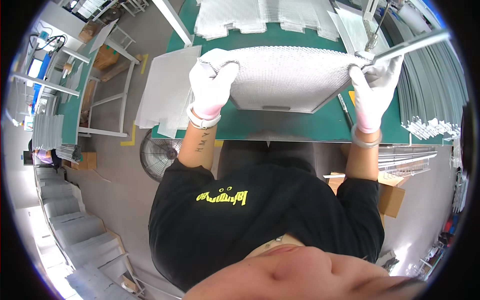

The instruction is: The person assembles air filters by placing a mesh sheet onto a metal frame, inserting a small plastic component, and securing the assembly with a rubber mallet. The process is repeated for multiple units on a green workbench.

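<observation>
Between my two white-gloved hands a silvery metal mesh panel (292, 75) is held tilted above the green tabletop, its lower edge in a thin frame. My left hand (212, 82) is closed round the panel's left corner, thumb on the mesh. At the far right corner my right hand (374, 90) grips the panel, the fingertips partly hidden. A light metal frame strip (415, 45) runs outward from that corner, above the right hand; whether it is joined to the panel I cannot tell. Below the right hand lie a dark marker-like pen (345, 111) and a small yellow item (352, 97).
Stacked mesh sheets (265, 17) lie at the back of the green table (280, 129), with more loose sheets (162, 90) at its left. Many long grey strips (430, 75) fill the right side. A floor fan (159, 154) stands below left; a cardboard box (391, 200) sits below right.
</observation>
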Demonstrator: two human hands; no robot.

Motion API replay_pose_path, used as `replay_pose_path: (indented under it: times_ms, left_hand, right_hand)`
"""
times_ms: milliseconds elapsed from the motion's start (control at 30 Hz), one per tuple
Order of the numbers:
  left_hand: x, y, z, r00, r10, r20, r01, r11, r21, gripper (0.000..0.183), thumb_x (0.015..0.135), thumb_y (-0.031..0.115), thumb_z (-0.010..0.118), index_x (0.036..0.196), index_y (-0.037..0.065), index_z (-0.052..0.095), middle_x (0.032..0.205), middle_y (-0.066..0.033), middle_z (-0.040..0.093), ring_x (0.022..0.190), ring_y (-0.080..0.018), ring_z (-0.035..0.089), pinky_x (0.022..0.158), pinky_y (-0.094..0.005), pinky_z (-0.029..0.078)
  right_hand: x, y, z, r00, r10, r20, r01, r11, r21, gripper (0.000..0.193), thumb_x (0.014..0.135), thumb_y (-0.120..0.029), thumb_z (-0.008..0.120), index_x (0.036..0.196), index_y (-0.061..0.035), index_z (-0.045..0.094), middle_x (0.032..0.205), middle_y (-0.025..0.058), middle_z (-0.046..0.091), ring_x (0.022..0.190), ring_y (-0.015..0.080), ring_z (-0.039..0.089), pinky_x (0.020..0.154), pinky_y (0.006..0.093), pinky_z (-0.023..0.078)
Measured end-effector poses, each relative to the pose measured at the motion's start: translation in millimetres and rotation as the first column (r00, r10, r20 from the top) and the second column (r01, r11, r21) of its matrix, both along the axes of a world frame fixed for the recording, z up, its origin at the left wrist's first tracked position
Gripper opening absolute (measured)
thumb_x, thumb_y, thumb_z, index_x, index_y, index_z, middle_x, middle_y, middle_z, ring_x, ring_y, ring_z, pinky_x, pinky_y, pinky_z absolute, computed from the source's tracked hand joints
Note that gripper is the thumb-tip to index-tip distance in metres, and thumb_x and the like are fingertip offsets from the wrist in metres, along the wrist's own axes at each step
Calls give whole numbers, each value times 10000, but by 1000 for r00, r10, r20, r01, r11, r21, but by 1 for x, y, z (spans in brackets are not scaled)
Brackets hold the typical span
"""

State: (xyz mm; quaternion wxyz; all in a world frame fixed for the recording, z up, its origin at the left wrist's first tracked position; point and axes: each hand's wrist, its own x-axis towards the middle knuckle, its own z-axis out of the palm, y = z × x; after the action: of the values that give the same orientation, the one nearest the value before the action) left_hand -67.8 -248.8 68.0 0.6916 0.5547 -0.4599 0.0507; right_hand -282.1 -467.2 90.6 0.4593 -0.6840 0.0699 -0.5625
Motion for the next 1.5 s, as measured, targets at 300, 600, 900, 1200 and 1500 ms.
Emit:
replay_pose_path:
  times_ms: [300,600,900,1200,1500]
  left_hand:
    - [1,-3,3,995,29,92,-33,999,42,63,825,-39,651,887,-25,655,802,-58,633,741,-135,587,685,-269,478]
    - [14,3,25,989,-150,7,148,984,96,223,836,-6,697,1052,-15,640,890,-47,667,777,-105,612,716,-238,505]
    - [-8,-10,21,998,-2,-70,-10,984,-175,439,803,-2,701,1218,-12,559,1013,-66,633,893,-115,597,803,-235,493]
    - [-3,-28,9,980,201,0,-179,875,-450,596,750,-111,731,1288,-23,492,1122,-129,625,782,-108,607,668,-214,495]
    - [-3,-33,-5,768,632,103,-598,765,-240,356,827,-23,702,1174,-70,638,893,-88,682,714,-87,593,653,-221,492]
  right_hand:
    - [-19,-43,62,807,-4,-590,-386,753,-532,375,843,-8,702,1215,-13,651,1042,98,699,906,170,678,815,274,532]
    - [2,-27,101,770,-182,-612,-504,415,-757,343,869,-80,625,1207,-33,656,1085,149,700,952,272,674,870,335,532]
    - [42,-30,81,752,23,-659,-573,516,-636,440,873,-181,609,1299,-73,606,1184,142,670,1045,333,636,957,381,492]
    - [58,3,111,692,147,-707,-677,474,-564,409,816,-19,649,1224,-41,653,1018,155,689,933,318,660,848,365,516]
    - [64,-8,102,733,102,-672,-634,461,-621,426,817,-7,672,1242,-27,638,997,169,673,905,328,650,821,364,515]
